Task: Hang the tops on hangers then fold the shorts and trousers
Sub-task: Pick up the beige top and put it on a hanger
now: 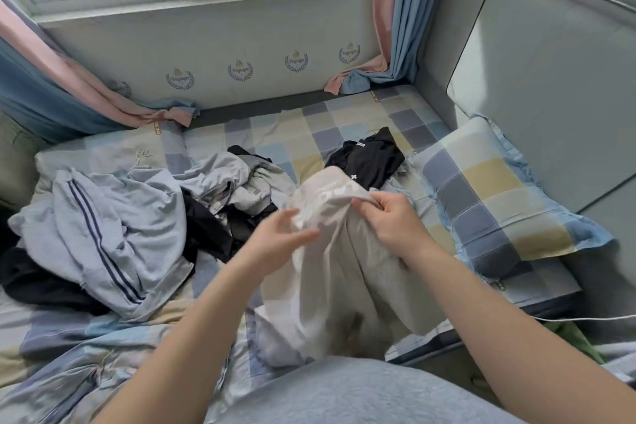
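A pale beige garment [330, 272] hangs in front of me over the bed, its lower part draping down to my lap. My right hand [395, 220] grips its upper edge with curled fingers. My left hand [282, 237] touches the cloth from the left, its fingers fairly straight and its thumb on the fabric. Behind the garment lies a black top [371, 158] with a small white label. To the left is a heap of clothes, with a light blue striped garment [113, 241] on top and black pieces [206, 231] tucked among it.
The bed has a checked sheet [309, 134] and a checked pillow [495, 203] at the right against a grey padded headboard [550, 79]. Curtains [389, 27] hang at both sides of the window. A white cable [585, 318] runs along the right bed edge.
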Tool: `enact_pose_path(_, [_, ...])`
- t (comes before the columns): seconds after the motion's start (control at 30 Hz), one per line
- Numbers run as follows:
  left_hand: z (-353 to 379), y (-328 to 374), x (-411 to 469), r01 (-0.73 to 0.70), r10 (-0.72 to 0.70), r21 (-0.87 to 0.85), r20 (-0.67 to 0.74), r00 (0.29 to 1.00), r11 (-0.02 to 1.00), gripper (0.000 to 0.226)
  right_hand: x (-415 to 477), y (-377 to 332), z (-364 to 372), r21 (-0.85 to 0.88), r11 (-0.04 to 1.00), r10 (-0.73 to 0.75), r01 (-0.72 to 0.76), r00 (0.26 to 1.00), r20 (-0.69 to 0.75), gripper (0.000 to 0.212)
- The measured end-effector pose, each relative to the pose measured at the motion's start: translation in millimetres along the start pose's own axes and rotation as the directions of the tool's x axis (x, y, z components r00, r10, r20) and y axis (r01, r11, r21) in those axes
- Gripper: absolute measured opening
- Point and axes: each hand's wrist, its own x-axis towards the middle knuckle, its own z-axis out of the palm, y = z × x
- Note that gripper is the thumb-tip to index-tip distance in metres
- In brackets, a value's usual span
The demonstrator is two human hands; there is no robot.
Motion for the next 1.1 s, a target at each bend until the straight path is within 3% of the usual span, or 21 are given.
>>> enact_pose_path(0.07, [19.8,-5.5,-6.5,0.005,-0.008,0.026,0.128,0.992,1.000,0.081,-0.4,-16.2,-0.9,0.105,0.994,-0.030,0.030,1.000,0.001,0.039])
enact_pose_path(0.13, [38.2,-8.4,-11.7,-0.029,0.028,0.005,0.163,0.986,1.000,0.076,-1.0,-29.2,-2.9,0.217,0.975,-0.033,0.035,0.999,-0.011,0.036])
enact_pose_path(0.2, [51.8,-10.2,-11.8,-0.100,0.099,0.008,0.092,0.991,0.995,0.060,-1.5,-39.0,-6.2,0.327,0.945,-0.004,0.008,1.000,-0.012,0.028])
enact_pose_path(0.3, [57.1,-11.0,-6.1,-0.194,0.200,0.071,-0.084,0.976,0.978,0.009,2.0,-44.5,-14.6,0.377,0.926,0.034,-0.018,0.999,-0.034,0.025])
enact_pose_path(0.33, [54.1,-10.8,-4.5,-0.215,0.229,0.105,-0.151,0.962,0.971,0.012,3.6,-44.6,-19.0,0.380,0.925,0.047,-0.021,0.997,-0.057,0.025])
enact_pose_path(0.4, [44.6,-8.9,-3.8,-0.244,0.273,0.137,-0.263,0.925,0.960,0.034,7.0,-41.6,-31.5,0.349,0.937,0.065,-0.026,0.993,-0.101,0.032])
enact_pose_path(0.47, [29.9,-3.8,-3.6,-0.262,0.288,0.121,-0.333,0.898,0.957,0.033,10.0,-34.9,-45.4,0.252,0.967,0.066,-0.036,0.992,-0.111,0.046])
enact_pose_path(0.57, [8.5,7.3,-1.0,-0.304,0.328,0.124,-0.409,0.852,0.944,0.030,12.6,-24.0,-61.3,0.087,0.996,0.043,-0.037,0.997,-0.067,0.048])
enact_pose_path(0.7, [-11.8,26.1,-1.2,-0.344,0.363,0.122,-0.418,0.833,0.931,0.031,21.0,-16.2,-71.9,-0.082,0.996,0.035,-0.042,0.996,-0.085,0.035])
enact_pose_path(0.8, [-22.7,39.9,-2.5,-0.340,0.380,0.170,-0.392,0.838,0.925,0.032,29.5,-8.8,-66.8,-0.122,0.989,0.052,-0.081,0.972,-0.228,0.028])
enact_pose_path(0.83, [-24.9,44.0,-4.2,-0.334,0.365,0.148,-0.401,0.840,0.931,0.033,29.3,-8.6,-62.1,-0.145,0.986,0.039,-0.085,0.955,-0.295,0.022])
enact_pose_path(0.9, [-27.3,50.0,-7.5,-0.313,0.255,-0.071,-0.426,0.868,0.947,0.035,22.3,-13.3,-48.0,-0.182,0.982,-0.026,-0.042,0.935,-0.353,0.007])
enact_pose_path(0.93, [-28.1,51.4,-6.9,-0.277,0.160,-0.231,-0.424,0.891,0.933,0.034,16.3,-16.4,-39.3,-0.182,0.983,-0.063,0.008,0.952,-0.299,0.004])
enact_pose_path(1.0, [-29.3,54.1,-5.5,-0.198,-0.004,-0.467,-0.396,0.918,0.862,0.031,1.4,-20.2,-18.4,-0.098,0.993,-0.068,0.064,0.997,-0.036,0.005])
enact_pose_path(1.03, [-30.0,53.7,-2.3,-0.164,-0.070,-0.543,-0.385,0.920,0.824,0.027,-6.6,-21.2,-6.9,-0.064,0.997,-0.036,0.044,0.992,0.123,0.013])
enact_pose_path(1.1, [-30.8,53.2,2.0,-0.102,-0.211,-0.688,-0.355,0.911,0.718,0.025,-21.3,-20.7,14.8,-0.076,0.997,0.042,-0.015,0.930,0.365,0.052])
